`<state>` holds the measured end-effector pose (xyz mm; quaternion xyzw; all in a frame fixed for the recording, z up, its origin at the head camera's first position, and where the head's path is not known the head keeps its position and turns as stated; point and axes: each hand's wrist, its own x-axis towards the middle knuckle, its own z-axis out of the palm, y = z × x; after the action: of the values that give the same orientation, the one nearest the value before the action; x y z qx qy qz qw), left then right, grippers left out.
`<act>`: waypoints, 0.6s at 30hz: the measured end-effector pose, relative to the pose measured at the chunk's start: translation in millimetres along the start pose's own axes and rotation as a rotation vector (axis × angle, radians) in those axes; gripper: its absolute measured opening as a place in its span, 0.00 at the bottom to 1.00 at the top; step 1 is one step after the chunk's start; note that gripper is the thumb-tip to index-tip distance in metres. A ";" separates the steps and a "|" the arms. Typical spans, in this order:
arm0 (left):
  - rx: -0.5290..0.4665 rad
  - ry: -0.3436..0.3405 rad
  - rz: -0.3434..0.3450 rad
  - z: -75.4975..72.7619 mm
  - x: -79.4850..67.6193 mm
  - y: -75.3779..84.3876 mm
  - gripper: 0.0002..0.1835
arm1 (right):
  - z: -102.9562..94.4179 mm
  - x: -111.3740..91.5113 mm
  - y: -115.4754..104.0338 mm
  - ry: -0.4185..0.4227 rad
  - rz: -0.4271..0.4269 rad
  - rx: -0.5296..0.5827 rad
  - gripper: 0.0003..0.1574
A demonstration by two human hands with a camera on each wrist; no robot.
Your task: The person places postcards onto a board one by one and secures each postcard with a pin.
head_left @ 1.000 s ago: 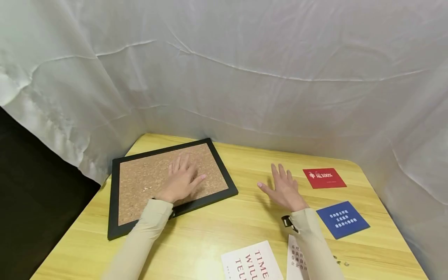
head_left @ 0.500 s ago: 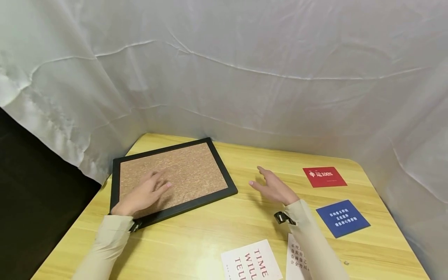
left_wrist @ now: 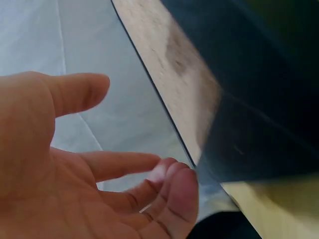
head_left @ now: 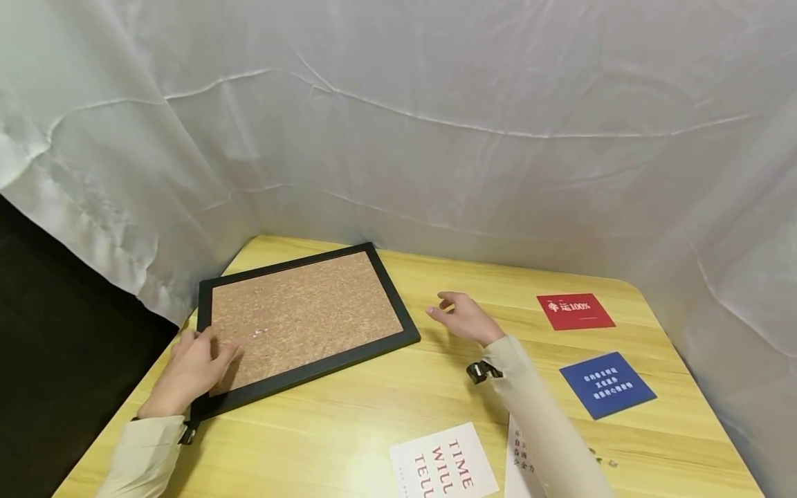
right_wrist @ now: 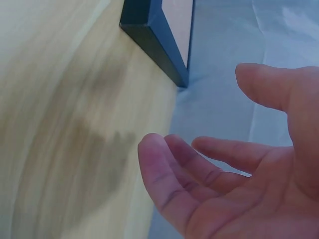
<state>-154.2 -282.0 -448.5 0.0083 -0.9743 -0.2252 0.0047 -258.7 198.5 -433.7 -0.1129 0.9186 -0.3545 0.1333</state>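
Observation:
A cork board (head_left: 311,315) in a black frame (head_left: 392,294) lies flat toward the back left of the table. My left hand (head_left: 189,370) hovers at the board's left end, overlapping the frame there, and its loosely bent fingers hold nothing. In the left wrist view, the fingertips (left_wrist: 183,191) show right beside the frame's dark corner. Off the board's right end is my right hand (head_left: 465,318), thumb and fingers apart around empty space. Its shadow falls on the wood in the right wrist view, where a corner of the frame (right_wrist: 154,45) stands beyond the fingers.
A red card (head_left: 575,311) and a blue card (head_left: 607,385) lie on the right of the table (head_left: 336,429). Toward the front are a white card (head_left: 445,463) with red lettering and another printed card (head_left: 519,470), partly under the right sleeve. Grey cloth (head_left: 436,138) hangs behind.
My left hand has moved left and nearer, from over the middle of the cork to the board's left end. The right hand has shifted left toward the frame, its fingers now more bent.

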 end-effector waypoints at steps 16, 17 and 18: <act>-0.011 -0.099 -0.090 -6.8 -7.0 -18.9 0.29 | 36.8 32.3 -14.9 0.005 0.007 0.068 0.41; -0.018 -0.114 -0.099 -6.8 -7.9 -19.6 0.30 | 38.7 33.5 -16.9 0.004 -0.001 0.066 0.40; -0.025 -0.123 -0.103 -6.9 -8.5 -20.2 0.30 | 40.4 34.7 -18.9 0.010 -0.010 0.055 0.39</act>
<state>-145.3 -303.1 -451.3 0.0445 -0.9681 -0.2372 -0.0669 -276.0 149.3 -455.3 -0.1119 0.9085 -0.3810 0.1300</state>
